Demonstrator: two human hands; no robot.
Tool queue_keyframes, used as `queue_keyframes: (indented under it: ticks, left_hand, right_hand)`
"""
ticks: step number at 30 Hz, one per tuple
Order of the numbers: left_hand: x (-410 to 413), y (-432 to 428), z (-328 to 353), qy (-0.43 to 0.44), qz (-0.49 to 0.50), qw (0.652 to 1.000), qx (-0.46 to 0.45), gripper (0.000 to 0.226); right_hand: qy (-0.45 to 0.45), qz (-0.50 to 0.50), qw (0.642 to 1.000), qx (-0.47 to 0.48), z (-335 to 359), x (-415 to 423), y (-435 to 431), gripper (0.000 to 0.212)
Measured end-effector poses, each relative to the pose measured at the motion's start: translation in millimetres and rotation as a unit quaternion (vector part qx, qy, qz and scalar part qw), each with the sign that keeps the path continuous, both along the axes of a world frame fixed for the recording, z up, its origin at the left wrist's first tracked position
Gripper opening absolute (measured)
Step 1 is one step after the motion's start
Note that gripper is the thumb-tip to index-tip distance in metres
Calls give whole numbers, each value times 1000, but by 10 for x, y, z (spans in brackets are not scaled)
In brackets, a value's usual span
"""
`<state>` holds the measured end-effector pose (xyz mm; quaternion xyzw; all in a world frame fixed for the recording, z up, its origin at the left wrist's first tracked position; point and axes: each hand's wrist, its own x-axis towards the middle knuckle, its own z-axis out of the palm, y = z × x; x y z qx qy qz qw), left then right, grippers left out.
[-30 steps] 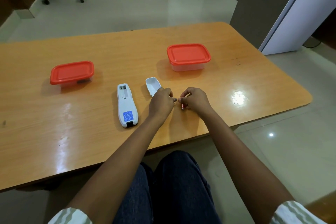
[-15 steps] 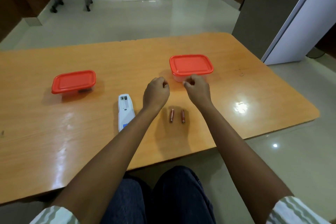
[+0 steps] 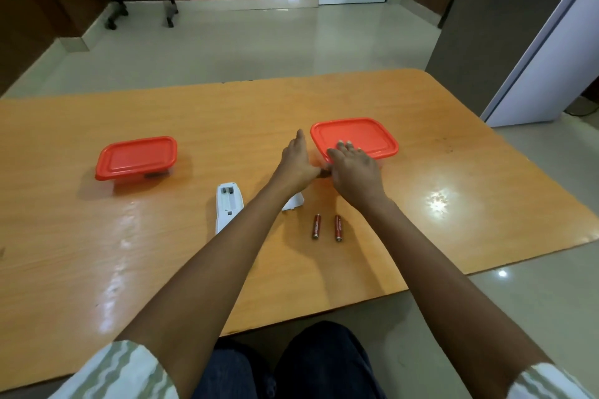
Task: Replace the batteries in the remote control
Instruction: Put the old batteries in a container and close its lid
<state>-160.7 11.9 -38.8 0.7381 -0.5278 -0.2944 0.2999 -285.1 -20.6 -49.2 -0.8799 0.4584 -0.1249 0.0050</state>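
Note:
The white remote control (image 3: 228, 205) lies face down on the wooden table (image 3: 129, 253), its battery bay open and empty; my left forearm hides its near end. The white battery cover (image 3: 294, 202) shows partly beside my left wrist. Two red batteries (image 3: 316, 226) (image 3: 338, 228) lie side by side between my arms. My left hand (image 3: 296, 162) reaches to the left edge of the right red-lidded container (image 3: 363, 136), fingers apart. My right hand (image 3: 351, 168) rests spread on that lid's near corner. Neither hand holds anything.
A second red-lidded container (image 3: 136, 157) stands at the left of the table. The table's right edge and rounded corner lie near a grey and white panel (image 3: 518, 58). A wheeled stand (image 3: 142, 6) is on the floor beyond.
Both hands have let go of the two batteries, which now lie on the table, and moved forward to the right container, opening their fingers onto its lid.

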Motion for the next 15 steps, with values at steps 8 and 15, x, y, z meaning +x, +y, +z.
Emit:
queue_keyframes:
  ticks: [8, 15]
  left_hand:
    - [-224, 9, 79, 110, -31, 993, -39, 120]
    - [-215, -43, -82, 19, -39, 993, -110, 133]
  right_hand:
    - [-156, 40, 984, -74, 199, -210, 384, 27]
    - [-292, -19, 955, -49, 286, -309, 290, 22]
